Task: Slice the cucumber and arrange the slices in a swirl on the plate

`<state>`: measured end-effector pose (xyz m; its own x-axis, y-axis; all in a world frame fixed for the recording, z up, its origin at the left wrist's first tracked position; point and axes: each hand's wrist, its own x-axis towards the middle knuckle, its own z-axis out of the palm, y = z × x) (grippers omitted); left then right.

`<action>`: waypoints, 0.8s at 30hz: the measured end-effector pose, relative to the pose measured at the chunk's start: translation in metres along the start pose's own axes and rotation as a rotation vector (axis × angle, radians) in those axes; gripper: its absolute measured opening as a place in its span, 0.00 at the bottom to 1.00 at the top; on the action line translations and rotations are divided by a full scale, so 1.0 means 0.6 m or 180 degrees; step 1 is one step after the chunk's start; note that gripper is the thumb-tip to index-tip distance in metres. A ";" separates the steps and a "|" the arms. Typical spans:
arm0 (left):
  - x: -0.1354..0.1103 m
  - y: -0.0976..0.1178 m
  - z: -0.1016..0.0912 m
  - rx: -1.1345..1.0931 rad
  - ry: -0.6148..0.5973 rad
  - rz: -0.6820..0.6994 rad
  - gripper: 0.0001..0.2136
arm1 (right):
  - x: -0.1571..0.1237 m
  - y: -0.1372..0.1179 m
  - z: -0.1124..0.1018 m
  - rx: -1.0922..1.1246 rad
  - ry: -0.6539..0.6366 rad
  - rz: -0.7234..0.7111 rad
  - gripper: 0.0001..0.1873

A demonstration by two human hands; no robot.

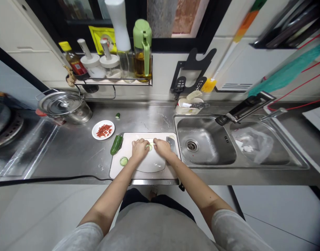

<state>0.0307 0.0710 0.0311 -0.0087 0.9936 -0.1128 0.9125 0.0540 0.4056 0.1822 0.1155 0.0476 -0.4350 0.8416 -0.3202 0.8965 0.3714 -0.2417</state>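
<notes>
Both hands meet over a white plate (149, 165) that rests on a pale cutting board (116, 170). Curled fingers of my left hand (140, 150) pinch thin cucumber slices (150, 146) at the plate's far side. My right hand (163, 148) is closed too, its fingertips at the same slices from the other side. A knife (171, 143) lies along the board's right side, its blade partly behind my right hand and wrist. Left of the plate are a cut cucumber (116, 144) and a loose cucumber slice (123, 161).
A small plate of chopped red bits (104, 130) and a cucumber end (117, 115) sit on the steel counter. A lidded pot (68, 108) stands back left. The double sink (207, 139) is to the right. Bottles and jars fill a wall rack (112, 82).
</notes>
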 end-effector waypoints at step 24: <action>-0.003 -0.008 0.009 -0.0124 0.0126 0.0031 0.11 | -0.007 -0.020 0.015 0.0087 0.0085 0.0112 0.12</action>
<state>0.0287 0.0686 0.0243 -0.0168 0.9972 -0.0731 0.8960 0.0475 0.4415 0.1722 0.1042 0.0435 -0.4006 0.8642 -0.3043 0.9083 0.3310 -0.2558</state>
